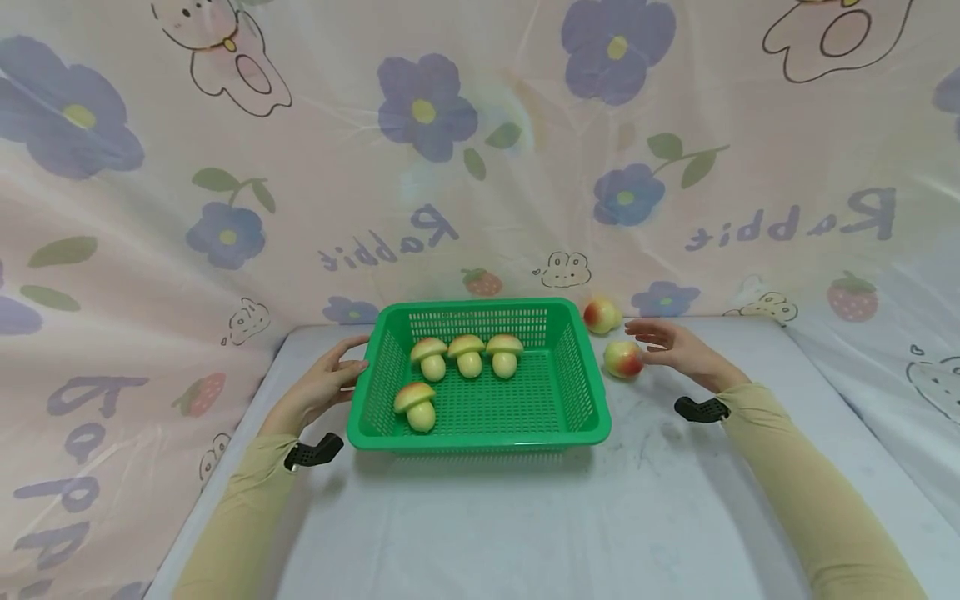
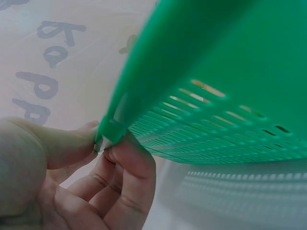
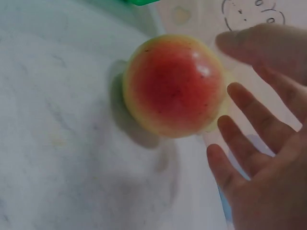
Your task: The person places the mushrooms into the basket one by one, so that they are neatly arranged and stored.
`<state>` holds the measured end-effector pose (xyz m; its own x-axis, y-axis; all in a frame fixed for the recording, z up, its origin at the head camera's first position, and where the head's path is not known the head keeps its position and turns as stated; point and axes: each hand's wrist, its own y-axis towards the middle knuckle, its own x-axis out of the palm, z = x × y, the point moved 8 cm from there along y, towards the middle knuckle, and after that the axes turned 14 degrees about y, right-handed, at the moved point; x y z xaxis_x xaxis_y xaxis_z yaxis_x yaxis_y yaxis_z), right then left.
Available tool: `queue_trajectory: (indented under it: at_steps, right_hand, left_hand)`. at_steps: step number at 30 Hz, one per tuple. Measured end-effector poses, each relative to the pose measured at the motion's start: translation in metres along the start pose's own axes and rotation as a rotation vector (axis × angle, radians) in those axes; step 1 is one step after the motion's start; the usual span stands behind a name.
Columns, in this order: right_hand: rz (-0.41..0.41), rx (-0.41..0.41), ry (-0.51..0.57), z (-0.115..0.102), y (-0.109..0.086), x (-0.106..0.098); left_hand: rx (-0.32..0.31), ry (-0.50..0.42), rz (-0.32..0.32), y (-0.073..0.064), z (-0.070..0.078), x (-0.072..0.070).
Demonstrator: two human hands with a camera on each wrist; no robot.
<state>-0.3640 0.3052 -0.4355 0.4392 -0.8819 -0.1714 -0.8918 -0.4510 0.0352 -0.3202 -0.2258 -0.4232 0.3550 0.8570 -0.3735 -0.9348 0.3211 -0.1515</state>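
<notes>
A green plastic basket (image 1: 480, 444) stands on the white table, with several toy mushrooms (image 1: 468, 357) lying inside it. At its left side my left hand (image 1: 322, 387) pinches the rim (image 2: 120, 108) between thumb and curled fingers, which the left wrist view shows closely. My right hand (image 1: 678, 357) is beside the nearer of two round red-and-yellow fruits (image 1: 624, 359), which look like peaches. Its fingers (image 3: 249, 108) are spread and loosely bent, not wrapped round that fruit (image 3: 175, 86). The second fruit (image 1: 602, 316) lies behind, by the basket's back right corner.
A patterned cloth (image 1: 480, 167) hangs behind the table and along its sides. The white tabletop (image 1: 480, 533) stretches in front of the basket. Black wrist mounts (image 1: 313, 452) sit on both sleeves.
</notes>
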Motion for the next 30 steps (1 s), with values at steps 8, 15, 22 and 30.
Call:
queue_trajectory:
  at_steps: [8,15,22,30]
  right_hand:
    - [-0.089,-0.008,-0.022,0.004,0.002,0.014]
    - [-0.097,-0.002,-0.053,0.007,0.004,0.016]
    - [-0.12,-0.007,-0.057,0.01,0.004,0.017]
    - [-0.068,0.041,-0.18,0.009,0.004,0.015]
  left_hand:
    - [-0.012,-0.005,0.0,-0.001,0.0,0.0]
    - [-0.014,0.003,0.004,0.0,0.0,0.001]
    - [-0.007,0.001,0.005,0.0,0.0,0.001]
    - [-0.005,0.011,0.008,0.001,-0.001,0.0]
